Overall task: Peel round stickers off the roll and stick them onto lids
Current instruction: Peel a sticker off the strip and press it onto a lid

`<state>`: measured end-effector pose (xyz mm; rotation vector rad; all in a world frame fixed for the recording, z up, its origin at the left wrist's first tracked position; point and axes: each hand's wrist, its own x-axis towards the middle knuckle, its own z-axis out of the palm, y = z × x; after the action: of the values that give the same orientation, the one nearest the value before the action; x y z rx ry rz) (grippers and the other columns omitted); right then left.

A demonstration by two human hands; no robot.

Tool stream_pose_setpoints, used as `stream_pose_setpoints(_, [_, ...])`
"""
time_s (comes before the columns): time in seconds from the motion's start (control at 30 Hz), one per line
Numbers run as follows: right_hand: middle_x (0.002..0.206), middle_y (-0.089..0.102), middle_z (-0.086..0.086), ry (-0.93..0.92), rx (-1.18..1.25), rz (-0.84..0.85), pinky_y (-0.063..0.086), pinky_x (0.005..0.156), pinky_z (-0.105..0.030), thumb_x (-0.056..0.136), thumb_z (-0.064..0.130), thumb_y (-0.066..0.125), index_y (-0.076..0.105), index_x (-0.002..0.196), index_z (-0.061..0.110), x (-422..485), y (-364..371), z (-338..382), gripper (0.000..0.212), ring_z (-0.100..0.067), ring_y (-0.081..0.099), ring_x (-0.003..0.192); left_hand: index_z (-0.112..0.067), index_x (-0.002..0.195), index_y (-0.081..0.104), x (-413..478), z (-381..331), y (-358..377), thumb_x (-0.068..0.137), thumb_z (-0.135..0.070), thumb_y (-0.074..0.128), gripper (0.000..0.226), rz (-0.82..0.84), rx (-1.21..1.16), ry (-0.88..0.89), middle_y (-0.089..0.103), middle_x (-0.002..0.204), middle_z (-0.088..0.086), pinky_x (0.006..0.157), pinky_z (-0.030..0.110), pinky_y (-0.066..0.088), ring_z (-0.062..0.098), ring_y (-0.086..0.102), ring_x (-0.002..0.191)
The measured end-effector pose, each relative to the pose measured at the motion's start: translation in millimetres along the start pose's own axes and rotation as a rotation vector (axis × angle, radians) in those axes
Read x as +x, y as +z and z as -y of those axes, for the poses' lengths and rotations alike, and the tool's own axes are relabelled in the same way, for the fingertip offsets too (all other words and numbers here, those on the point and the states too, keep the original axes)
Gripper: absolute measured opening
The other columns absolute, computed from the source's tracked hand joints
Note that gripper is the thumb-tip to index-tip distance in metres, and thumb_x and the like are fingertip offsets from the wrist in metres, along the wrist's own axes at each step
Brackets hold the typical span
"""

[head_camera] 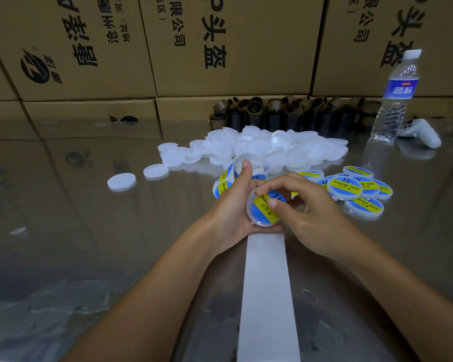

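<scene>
My left hand (232,205) cradles a white round lid (256,218) from below and the left, thumb raised. A blue and yellow round sticker (264,207) lies on the lid's top. My right hand (306,210) curls over the lid, its thumb pressing on the sticker. The sticker roll (226,178) sits just beyond my left hand, partly hidden by it. Its bare white backing strip (267,283) runs from under my hands toward me.
A heap of plain white lids (272,145) lies behind my hands, with loose ones (121,181) to the left. Stickered lids (356,186) sit at the right. A water bottle (395,97), a white controller (420,133), brown cardboard cores (285,111) and cardboard boxes (220,48) stand at the back.
</scene>
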<state>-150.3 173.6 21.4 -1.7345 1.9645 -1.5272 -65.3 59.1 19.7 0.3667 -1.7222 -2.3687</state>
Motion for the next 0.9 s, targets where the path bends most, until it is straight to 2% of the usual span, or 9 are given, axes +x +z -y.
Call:
stream_pose_setpoints(0.2, [0.092,0.059,-0.009,-0.005,-0.014,-0.017,0.038,0.069,-0.012,0.086,-0.002,0.06,0.061,0.085,0.041,0.1,0.4,1.2,0.042,-0.008,0.048,0.078,0.003,0.136,0.043,-0.2,-0.3,1.2,0.095,-0.063,0.013,0.083,0.005,-0.017,0.004,0.058,0.116,0.017,0.103,0.054,0.042,0.03,0.056,0.113])
stream_pose_setpoints(0.37, [0.089,0.058,-0.004,-0.009,-0.024,-0.03,0.038,0.069,-0.01,0.085,-0.002,0.061,0.062,0.086,0.039,0.4,0.9,0.2,0.041,-0.003,0.048,0.076,0.002,0.136,0.044,-1.0,-0.4,2.1,0.095,-0.063,0.013,0.083,0.012,-0.043,0.007,0.057,0.121,0.02,0.102,0.054,0.043,0.032,0.055,0.116])
stream_pose_setpoints(0.5, [0.088,0.057,-0.006,-0.013,-0.039,-0.05,0.038,0.069,-0.01,0.085,-0.001,0.062,0.061,0.085,0.041,0.5,1.2,-1.7,0.042,-0.004,0.048,0.076,0.002,0.137,0.043,-1.7,-0.4,3.0,0.095,-0.062,0.014,0.082,0.013,-0.059,0.007,0.056,0.125,0.021,0.101,0.053,0.044,0.033,0.054,0.12])
stream_pose_setpoints(0.73, [0.081,0.051,-0.001,-0.034,-0.102,-0.078,0.035,0.067,-0.008,0.084,0.0,0.063,0.064,0.088,0.037,0.2,2.5,-3.7,0.038,0.001,0.046,0.074,0.002,0.134,0.045,-3.7,-1.3,4.4,0.095,-0.061,0.013,0.081,0.042,-0.063,0.009,0.059,0.118,0.018,0.093,0.045,0.05,0.029,0.058,0.111])
stream_pose_setpoints(0.9, [0.079,0.05,-0.008,-0.048,-0.157,-0.109,0.034,0.065,-0.012,0.083,0.001,0.064,0.069,0.095,0.029,-0.7,3.0,-3.3,0.03,-0.006,0.043,0.073,-0.007,0.13,0.053,-4.5,-1.5,5.6,0.095,-0.062,0.013,0.077,0.061,-0.068,0.008,0.061,0.118,0.013,0.089,0.039,0.053,0.026,0.06,0.108])
